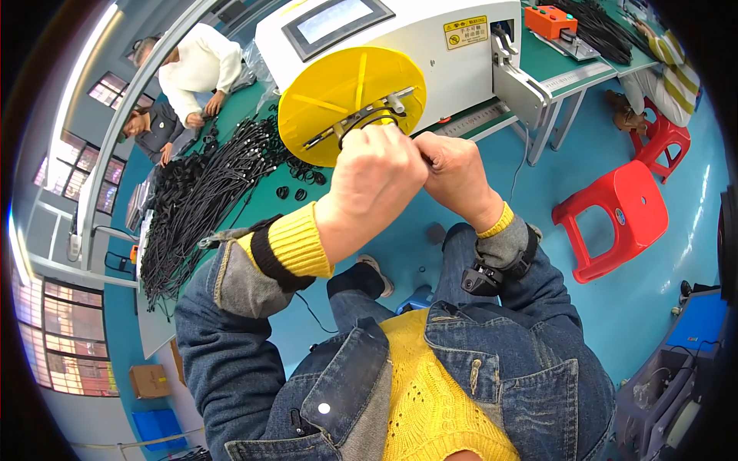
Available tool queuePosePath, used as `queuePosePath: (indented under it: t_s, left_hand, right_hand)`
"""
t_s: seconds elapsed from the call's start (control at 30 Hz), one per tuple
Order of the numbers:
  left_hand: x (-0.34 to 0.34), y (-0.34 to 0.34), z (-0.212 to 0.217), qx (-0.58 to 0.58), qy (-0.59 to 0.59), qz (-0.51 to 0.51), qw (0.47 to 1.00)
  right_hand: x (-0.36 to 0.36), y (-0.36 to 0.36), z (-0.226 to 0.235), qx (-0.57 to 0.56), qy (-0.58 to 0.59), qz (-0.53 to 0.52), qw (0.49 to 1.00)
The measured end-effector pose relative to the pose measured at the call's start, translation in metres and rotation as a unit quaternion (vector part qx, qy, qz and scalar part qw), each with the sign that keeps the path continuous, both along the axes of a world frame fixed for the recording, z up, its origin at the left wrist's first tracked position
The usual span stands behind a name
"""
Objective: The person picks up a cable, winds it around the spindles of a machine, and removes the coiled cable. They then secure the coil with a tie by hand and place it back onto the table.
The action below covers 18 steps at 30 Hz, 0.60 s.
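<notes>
My left hand (375, 178) is closed in front of the yellow disc (315, 92) of a white machine. A black cable (376, 115) is looped around the bracket on the disc and runs into that hand. Pressed against its knuckles, my right hand (460, 174) is closed, with thumb and fingertips together. Something dark shows at its fingertips, too small to name. The fingers of both hands hide most of what lies between them. A metal bracket (361, 117) with pegs crosses the disc just above my left hand.
The white machine (430, 73) has a screen (338, 21) and a metal arm (516, 84). Many black cables (207, 192) lie on the green table at left, with two people beyond. An orange control box (550, 23) is at the upper right. Red stools (615, 219) stand on the right.
</notes>
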<state>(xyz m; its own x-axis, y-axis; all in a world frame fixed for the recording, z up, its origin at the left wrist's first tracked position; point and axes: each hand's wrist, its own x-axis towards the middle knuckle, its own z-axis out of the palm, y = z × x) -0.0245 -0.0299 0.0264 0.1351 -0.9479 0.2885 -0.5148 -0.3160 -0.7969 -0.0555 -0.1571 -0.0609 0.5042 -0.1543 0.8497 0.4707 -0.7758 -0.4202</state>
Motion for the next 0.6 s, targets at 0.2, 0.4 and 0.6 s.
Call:
queuePosePath:
  t_s: [0.2, 0.4, 0.6]
  left_hand:
    - [0.007, 0.021, -0.006, -0.08, 0.169, -0.05, 0.981]
    - [0.01, 0.014, -0.021, -0.295, 0.332, -0.082, 0.892]
    - [-0.005, 0.004, -0.017, -0.247, 0.296, 0.099, 0.918]
  right_hand:
    - [-0.003, -0.003, -0.001, 0.004, 0.002, -0.006, 1.0]
    - [0.006, -0.011, 0.001, 0.134, 0.108, 0.068, 0.983]
    - [0.02, -0.02, -0.006, 0.135, 0.142, 0.158, 0.968]
